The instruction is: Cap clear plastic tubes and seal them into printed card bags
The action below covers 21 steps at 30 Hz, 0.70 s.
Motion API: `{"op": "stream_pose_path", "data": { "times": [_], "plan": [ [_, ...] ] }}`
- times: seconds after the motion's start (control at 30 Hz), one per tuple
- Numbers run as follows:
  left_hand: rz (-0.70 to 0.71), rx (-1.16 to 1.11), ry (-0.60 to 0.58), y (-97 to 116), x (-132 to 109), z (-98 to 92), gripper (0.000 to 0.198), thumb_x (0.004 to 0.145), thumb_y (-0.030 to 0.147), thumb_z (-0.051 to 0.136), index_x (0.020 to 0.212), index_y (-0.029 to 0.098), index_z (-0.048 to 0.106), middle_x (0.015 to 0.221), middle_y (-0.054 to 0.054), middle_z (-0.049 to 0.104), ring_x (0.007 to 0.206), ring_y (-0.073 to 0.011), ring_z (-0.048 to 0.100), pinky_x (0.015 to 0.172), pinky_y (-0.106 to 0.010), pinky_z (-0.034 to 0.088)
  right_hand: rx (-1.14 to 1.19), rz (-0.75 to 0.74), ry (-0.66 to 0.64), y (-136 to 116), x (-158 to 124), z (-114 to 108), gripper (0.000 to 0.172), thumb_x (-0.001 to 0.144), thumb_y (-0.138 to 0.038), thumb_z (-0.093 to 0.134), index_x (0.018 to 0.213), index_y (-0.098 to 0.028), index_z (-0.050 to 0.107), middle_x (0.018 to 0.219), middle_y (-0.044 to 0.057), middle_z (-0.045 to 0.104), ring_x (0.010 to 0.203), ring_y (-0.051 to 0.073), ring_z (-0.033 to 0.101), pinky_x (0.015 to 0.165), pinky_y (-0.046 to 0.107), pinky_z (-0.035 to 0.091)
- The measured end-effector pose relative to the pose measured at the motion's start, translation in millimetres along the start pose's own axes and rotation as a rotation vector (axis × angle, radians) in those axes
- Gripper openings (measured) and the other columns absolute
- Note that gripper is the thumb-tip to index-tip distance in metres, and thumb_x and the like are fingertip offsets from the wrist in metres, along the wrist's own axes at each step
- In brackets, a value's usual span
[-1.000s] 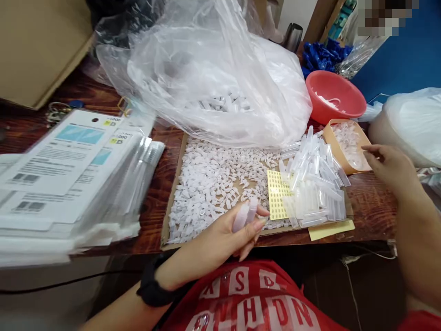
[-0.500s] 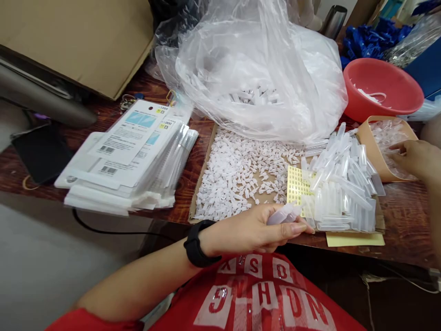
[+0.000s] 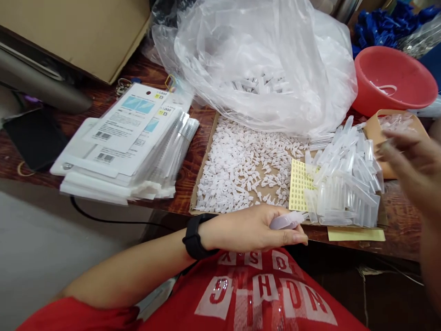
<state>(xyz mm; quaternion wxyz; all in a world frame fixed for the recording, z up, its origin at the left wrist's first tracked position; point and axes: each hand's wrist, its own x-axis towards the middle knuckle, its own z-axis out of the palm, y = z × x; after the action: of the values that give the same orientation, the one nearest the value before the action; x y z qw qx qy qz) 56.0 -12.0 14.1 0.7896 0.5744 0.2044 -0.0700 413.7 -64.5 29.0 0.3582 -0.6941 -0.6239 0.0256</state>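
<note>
PLACE: small packing or assembly workspace, workshop or home unclear | BENCH: wood table | BULK: tray of tiny white parts, heaped tubes, big bag of more pieces | PACKING: barcoded, priced packets stacked, sticker sheet, carton

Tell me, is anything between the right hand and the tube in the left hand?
The heap of clear tubes, at the right end of the cardboard tray, lies partly between the right hand and the tube in the left hand. The right hand looks raised, so it could probably pass over; nothing else visible blocks it.
</note>
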Motion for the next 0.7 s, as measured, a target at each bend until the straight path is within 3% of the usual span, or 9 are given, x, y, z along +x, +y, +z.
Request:
{"op": "stream_pose_path", "data": {
  "times": [0.1, 0.2, 0.33, 0.47, 0.53, 0.6, 0.7],
  "plan": [
    [-0.069, 0.0, -0.071, -1.2, 5.6, -0.7, 0.038, 0.099, 0.059, 0.068, 0.1, 0.022, 0.07, 0.066, 0.007, 0.049, 0.051, -0.0092, 0.042, 0.048, -0.022, 0.033, 0.327, -0.096, -0.265, -67.7, -48.8, 22.9, 0.019, 0.1, -0.027, 0.073, 0.118, -0.024, 0.076, 0.113, 0.007, 0.084, 0.104, 0.02, 0.082, 0.09, 0.032, 0.068],
    [-0.102, -0.003, -0.117, -1.1, 7.8, -0.2, 0.04, 0.097, 0.063, 0.067, 0.096, 0.023, 0.066, 0.06, 0.008, 0.044, 0.046, -0.0101, 0.039, 0.045, -0.023, 0.031, 0.62, -0.209, -0.428, -99.4, -75.8, 41.0, 0.023, 0.1, -0.015, 0.07, 0.122, -0.024, 0.069, 0.12, 0.005, 0.083, 0.116, 0.022, 0.079, 0.102, 0.038, 0.067],
    [0.004, 0.168, -0.077, -0.4, 5.6, 2.2, 0.031, 0.099, 0.051, 0.068, 0.09, 0.021, 0.068, 0.07, 0.004, 0.056, 0.059, -0.0118, 0.049, 0.058, -0.022, 0.039, 0.558, -0.344, -0.538, -100.2, -83.2, 52.5, 0.026, 0.102, -0.014, 0.068, 0.127, -0.023, 0.064, 0.123, 0.004, 0.082, 0.127, 0.019, 0.074, 0.117, 0.04, 0.058],
    [0.068, 0.452, 0.077, 0.8, 1.7, 7.7, 0.028, 0.105, 0.041, 0.061, 0.088, 0.021, 0.07, 0.077, 0.001, 0.066, 0.065, -0.0142, 0.055, 0.061, -0.024, 0.038, 0.288, -0.545, -0.445, -97.0, -81.5, 52.4, 0.016, 0.101, -0.02, 0.071, 0.117, -0.018, 0.068, 0.116, 0.006, 0.084, 0.121, 0.019, 0.077, 0.117, 0.04, 0.057],
    [0.055, 0.581, 0.123, 3.4, -0.5, 9.3, 0.029, 0.105, 0.036, 0.058, 0.083, 0.02, 0.068, 0.075, 0.0, 0.068, 0.062, -0.0144, 0.056, 0.058, -0.025, 0.035, 0.14, -0.63, -0.414, -98.3, -80.5, 50.6, 0.014, 0.103, -0.029, 0.07, 0.111, -0.018, 0.069, 0.11, 0.006, 0.084, 0.113, 0.019, 0.079, 0.115, 0.041, 0.057],
    [0.001, 0.658, 0.1, 6.8, -2.6, 9.3, 0.025, 0.104, 0.035, 0.058, 0.087, 0.021, 0.07, 0.081, -0.001, 0.073, 0.065, -0.0156, 0.061, 0.057, -0.025, 0.034, 0.035, -0.677, -0.427, -99.9, -79.3, 48.8, 0.024, 0.104, -0.04, 0.068, 0.112, -0.018, 0.07, 0.114, 0.008, 0.083, 0.114, 0.021, 0.078, 0.116, 0.044, 0.055],
    [-0.062, 0.695, 0.057, 10.4, -4.2, 8.2, 0.023, 0.104, 0.036, 0.056, 0.096, 0.021, 0.072, 0.091, -0.002, 0.078, 0.073, -0.0173, 0.068, 0.059, -0.025, 0.037, 0.013, -0.739, -0.439, -100.9, -78.1, 47.3, 0.023, 0.102, -0.033, 0.071, 0.117, -0.016, 0.068, 0.126, 0.012, 0.079, 0.123, 0.024, 0.074, 0.12, 0.046, 0.051]
  ]
}}
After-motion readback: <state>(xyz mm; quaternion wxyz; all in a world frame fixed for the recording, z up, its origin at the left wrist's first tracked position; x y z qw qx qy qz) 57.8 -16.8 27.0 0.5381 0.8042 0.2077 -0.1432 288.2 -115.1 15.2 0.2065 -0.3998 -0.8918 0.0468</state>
